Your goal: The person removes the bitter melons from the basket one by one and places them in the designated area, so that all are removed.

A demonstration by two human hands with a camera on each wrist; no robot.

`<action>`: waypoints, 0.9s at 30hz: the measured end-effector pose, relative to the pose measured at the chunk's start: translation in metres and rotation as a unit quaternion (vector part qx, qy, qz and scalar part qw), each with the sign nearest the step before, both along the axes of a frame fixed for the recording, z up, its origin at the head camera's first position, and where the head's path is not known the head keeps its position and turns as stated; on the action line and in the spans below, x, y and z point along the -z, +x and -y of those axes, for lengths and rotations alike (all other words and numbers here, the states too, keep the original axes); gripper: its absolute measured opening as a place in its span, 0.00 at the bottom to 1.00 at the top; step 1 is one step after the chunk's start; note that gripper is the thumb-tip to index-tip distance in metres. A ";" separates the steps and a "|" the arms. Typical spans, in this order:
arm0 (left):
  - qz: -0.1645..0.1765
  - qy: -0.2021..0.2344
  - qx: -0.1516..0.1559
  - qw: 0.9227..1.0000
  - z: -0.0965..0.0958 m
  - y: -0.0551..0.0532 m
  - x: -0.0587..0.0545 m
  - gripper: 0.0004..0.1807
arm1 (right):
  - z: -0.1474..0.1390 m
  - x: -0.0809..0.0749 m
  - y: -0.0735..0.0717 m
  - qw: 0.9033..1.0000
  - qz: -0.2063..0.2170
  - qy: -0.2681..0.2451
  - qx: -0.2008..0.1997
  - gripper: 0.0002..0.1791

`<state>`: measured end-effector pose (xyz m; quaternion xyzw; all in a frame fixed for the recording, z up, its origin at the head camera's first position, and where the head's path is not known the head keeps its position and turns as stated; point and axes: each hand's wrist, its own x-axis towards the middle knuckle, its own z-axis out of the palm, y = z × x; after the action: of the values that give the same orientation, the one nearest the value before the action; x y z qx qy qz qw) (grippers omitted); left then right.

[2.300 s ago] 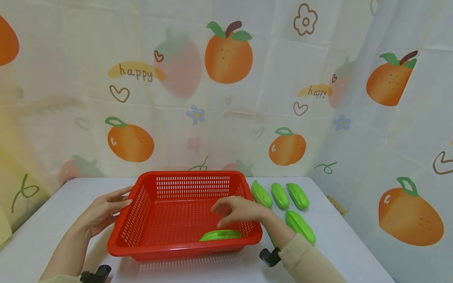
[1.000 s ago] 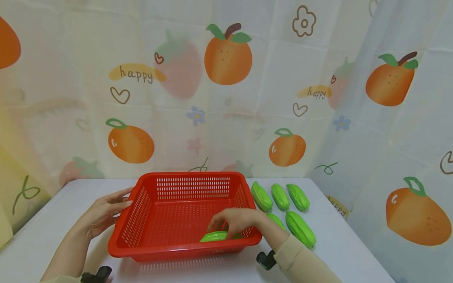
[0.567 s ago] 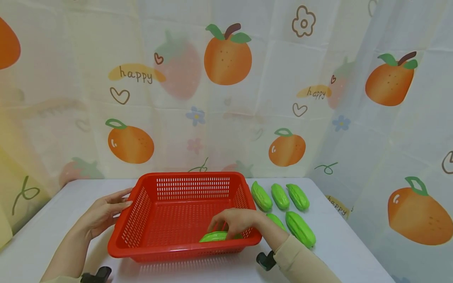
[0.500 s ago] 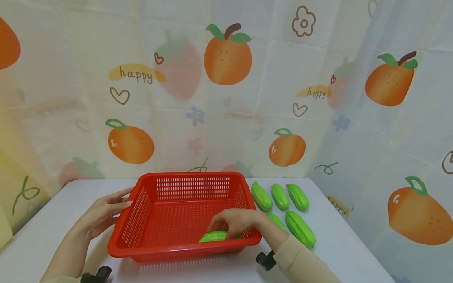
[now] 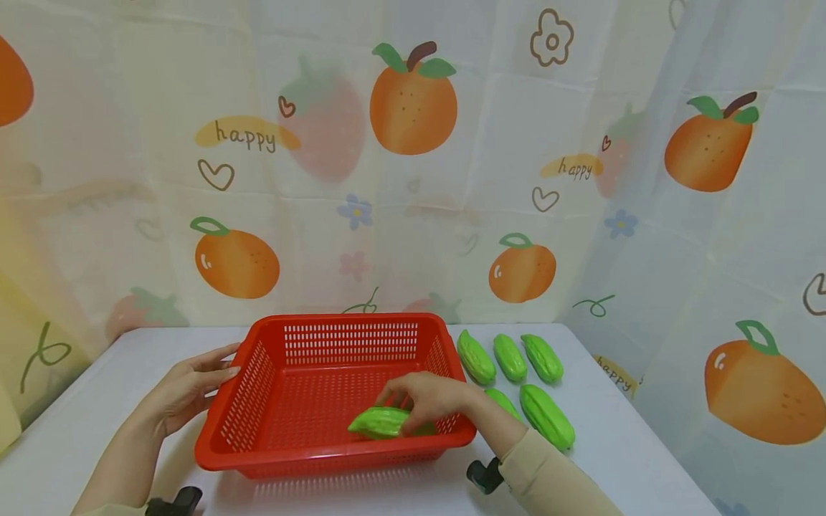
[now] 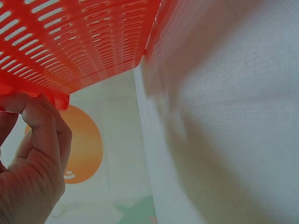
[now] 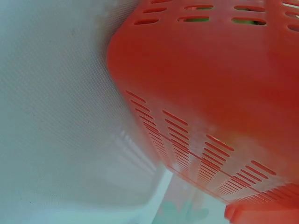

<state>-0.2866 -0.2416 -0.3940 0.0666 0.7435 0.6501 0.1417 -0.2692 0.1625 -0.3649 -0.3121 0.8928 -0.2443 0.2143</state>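
In the head view a red plastic basket (image 5: 290,457) with slotted walls stands on the white table. My left hand (image 5: 187,387) grips its left rim, fingers under the edge, as the left wrist view shows with the bent fingers (image 6: 44,128) at the rim. Inside the basket, near the front right corner, my right hand (image 5: 429,396) holds a pale green, ridged bitter melon (image 5: 374,423), thumb on the near side and fingers behind. The melon's left end is raised into sight above the front rim. The basket wall (image 7: 196,93) hides the right hand in the right wrist view.
Several more bitter melons lie on the table (image 5: 619,459) right of the basket: a back row (image 5: 510,357), a large one (image 5: 547,417) in front, and one (image 5: 500,403) partly behind the right forearm. A fruit-print curtain (image 5: 439,236) hangs behind and at the right.
The right hand has reached down and taken hold of the bitter melon in the basket, then lifted it slightly, up and leftward. The left hand stays on the rim.
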 end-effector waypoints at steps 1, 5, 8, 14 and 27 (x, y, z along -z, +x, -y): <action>0.001 0.000 -0.001 1.000 0.000 0.000 0.000 0.39 | 0.000 0.000 0.000 1.000 -0.002 -0.004 0.003 0.25; 0.002 -0.004 -0.004 1.000 0.000 0.000 0.000 0.39 | 0.001 -0.001 0.001 1.000 -0.010 -0.018 0.019 0.25; 0.001 -0.004 -0.005 1.000 0.000 0.000 0.000 0.39 | 0.002 -0.003 0.002 0.999 -0.015 -0.029 0.030 0.25; 0.001 0.003 -0.002 1.000 0.000 -0.001 0.001 0.37 | 0.003 -0.005 0.003 0.997 -0.022 -0.049 0.048 0.26; -0.002 0.011 0.001 1.000 0.002 -0.002 0.002 0.35 | 0.004 -0.010 0.006 0.992 -0.032 -0.079 0.097 0.26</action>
<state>-0.2882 -0.2432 -0.3962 0.0696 0.7365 0.6581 0.1401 -0.2634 0.1583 -0.3552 -0.2472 0.9033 -0.3235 0.1354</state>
